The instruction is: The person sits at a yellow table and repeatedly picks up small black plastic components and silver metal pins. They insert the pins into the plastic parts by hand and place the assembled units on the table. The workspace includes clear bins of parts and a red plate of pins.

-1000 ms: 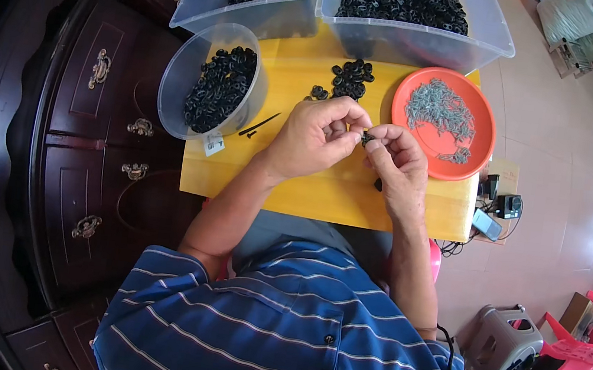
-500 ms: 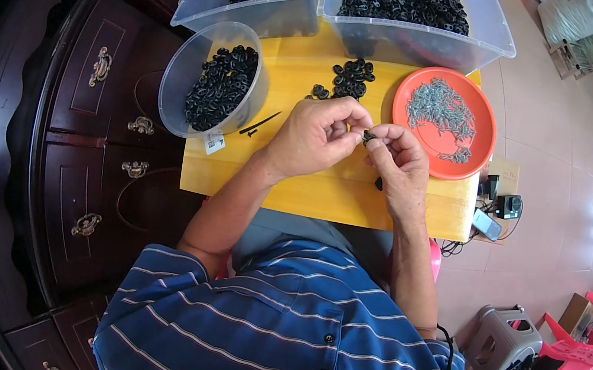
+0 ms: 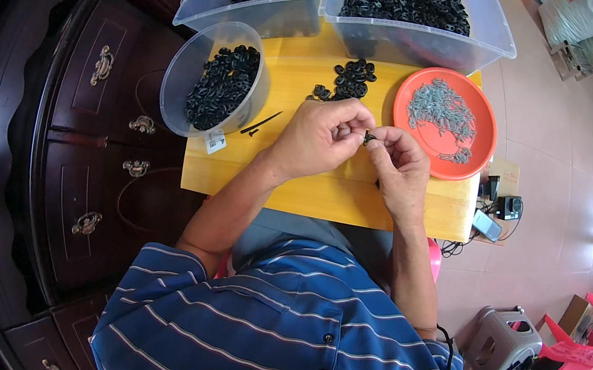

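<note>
Over the yellow tabletop [image 3: 295,196], my right hand [image 3: 402,167] pinches a small black plastic piece [image 3: 368,138] between thumb and fingertips. My left hand [image 3: 323,140] meets it from the other side, thumb and forefinger pressed together right beside the piece. Whatever the left fingertips grip is too small to make out. Just beyond my hands lies a loose pile of black oval pieces [image 3: 351,80]. To the right, a red-orange plate [image 3: 420,155] bears many small silvery metal pins [image 3: 441,110].
A clear round tub [image 3: 173,94] of black pieces stands at left, with a thin black rod [image 3: 263,122] lying nearby. Two clear bins [image 3: 258,24] [image 3: 420,40] full of black pieces line the far edge. Dark wooden drawers [image 3: 87,180] flank the left; a grey stool [image 3: 503,347] stands right.
Both hands stay nearly in place. The black piece between the fingertips is turned slightly; the fingers shift only a little.
</note>
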`<state>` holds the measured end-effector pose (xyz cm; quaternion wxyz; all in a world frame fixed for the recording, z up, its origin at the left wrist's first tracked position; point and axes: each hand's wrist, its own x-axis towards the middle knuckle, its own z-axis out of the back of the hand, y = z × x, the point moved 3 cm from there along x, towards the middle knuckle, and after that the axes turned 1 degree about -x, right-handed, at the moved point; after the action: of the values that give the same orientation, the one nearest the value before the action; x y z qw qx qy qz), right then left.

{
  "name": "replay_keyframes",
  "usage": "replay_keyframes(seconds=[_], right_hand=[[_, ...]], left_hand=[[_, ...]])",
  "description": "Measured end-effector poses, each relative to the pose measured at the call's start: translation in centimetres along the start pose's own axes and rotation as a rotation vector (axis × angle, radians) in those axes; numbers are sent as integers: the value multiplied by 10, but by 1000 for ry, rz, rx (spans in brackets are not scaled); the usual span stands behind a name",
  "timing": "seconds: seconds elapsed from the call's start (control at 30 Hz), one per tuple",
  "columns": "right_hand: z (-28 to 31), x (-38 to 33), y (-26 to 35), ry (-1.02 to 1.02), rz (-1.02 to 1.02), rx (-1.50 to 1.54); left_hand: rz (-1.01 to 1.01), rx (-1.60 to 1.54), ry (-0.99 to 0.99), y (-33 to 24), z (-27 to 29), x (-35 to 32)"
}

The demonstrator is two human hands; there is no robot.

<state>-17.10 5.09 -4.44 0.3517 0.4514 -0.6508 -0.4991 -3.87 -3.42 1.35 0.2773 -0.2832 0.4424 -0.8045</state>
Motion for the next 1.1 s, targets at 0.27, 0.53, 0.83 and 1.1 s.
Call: replay_keyframes(seconds=[0.27,0.53,0.83,1.1], right_hand=[[-2,-1,-3,-4,-39,48],[0,-1,-2,-29,-45,95],[7,2,6,-88,37,89],[18,6,6,-220,-5,345]], left_hand=[[-13,20,15,0,-1,0],[2,-3,3,0,-2,2],[101,-261,49,7,-1,7],[-71,345,44,40,-21,-2]])
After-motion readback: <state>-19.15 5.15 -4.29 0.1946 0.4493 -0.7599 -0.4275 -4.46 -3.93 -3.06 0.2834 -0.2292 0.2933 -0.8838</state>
